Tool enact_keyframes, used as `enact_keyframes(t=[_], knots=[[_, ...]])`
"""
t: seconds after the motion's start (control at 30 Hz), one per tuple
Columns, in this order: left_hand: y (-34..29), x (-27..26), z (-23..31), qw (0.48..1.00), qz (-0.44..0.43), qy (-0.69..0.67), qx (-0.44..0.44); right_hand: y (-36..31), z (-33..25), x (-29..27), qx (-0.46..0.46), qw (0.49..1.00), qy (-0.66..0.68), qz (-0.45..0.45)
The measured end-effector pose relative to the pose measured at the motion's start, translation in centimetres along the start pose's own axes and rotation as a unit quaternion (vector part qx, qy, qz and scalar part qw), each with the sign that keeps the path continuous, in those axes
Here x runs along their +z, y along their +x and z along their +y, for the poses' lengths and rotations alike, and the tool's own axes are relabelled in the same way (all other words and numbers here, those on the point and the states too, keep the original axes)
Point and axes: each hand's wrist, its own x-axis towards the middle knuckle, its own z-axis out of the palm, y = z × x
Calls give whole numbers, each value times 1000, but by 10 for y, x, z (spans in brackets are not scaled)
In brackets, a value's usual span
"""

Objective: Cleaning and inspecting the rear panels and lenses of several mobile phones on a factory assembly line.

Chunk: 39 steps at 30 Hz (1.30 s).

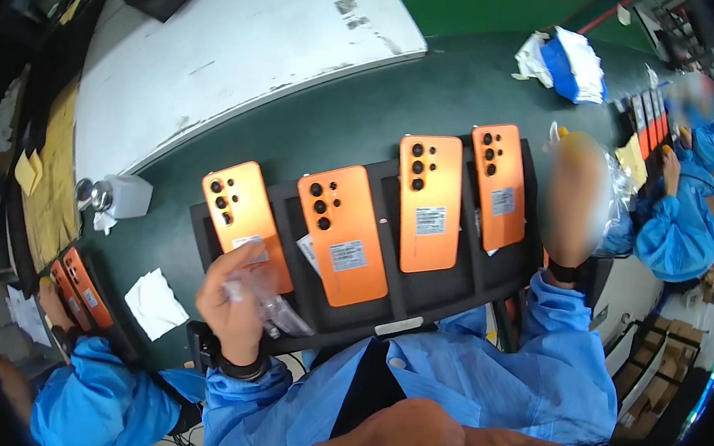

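So there are four orange phones lying back-up, camera lenses at the far end, in a black tray [469, 287] with raised dividers, one per slot. Each has a pale printed label on its back. Left to right: first phone [242, 212], second phone [357, 223], third phone [438, 183], fourth phone [508, 169].

The left hand [234, 297] is over the near end of the first phone, fingers curled in and pinching some crumpled clear plastic [273, 308] that trails toward the tray's near edge. The right hand [575, 192] is up beside the fourth phone, just past the tray's right side, but it's smeared out, so I honestly can't tell how far open those fingers are or if they've got anything. A clear bag [621, 205] shows right next to it.

Everything's on a dark green bench [342, 105]. Off left there's a white bottle [127, 197] and a crumpled white cloth [156, 302]; at the far right, a blue-and-white bundle [571, 67]. Co-workers in blue sit on both sides: left co-worker [104, 396], right co-worker [675, 224].
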Motion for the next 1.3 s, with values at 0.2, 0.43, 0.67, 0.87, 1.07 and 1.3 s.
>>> enact_keyframes(t=[0.2, 0.43, 0.67, 0.87, 1.07, 1.3], knots=[[-1, -5, -4, 994, 54, 19, 95, -28, 33, 11, 38, 984, -173, -38], [12, 9, -6, 983, 117, -14, 143, -36, 25, 14, 99, 978, -148, -108], [13, -3, -8, 980, 142, -3, 136, -32, 20, 8, 56, 994, -41, -79], [18, -15, -23, 962, 177, 87, 190, -34, 11, -16, 19, 994, 87, -67], [5, 24, 0, 989, 109, 45, 94, -64, -17, -42, -24, 957, 262, -122], [-29, 143, 33, 986, -78, 119, 89, -88, -97, -34, -78, 818, 514, -244]])
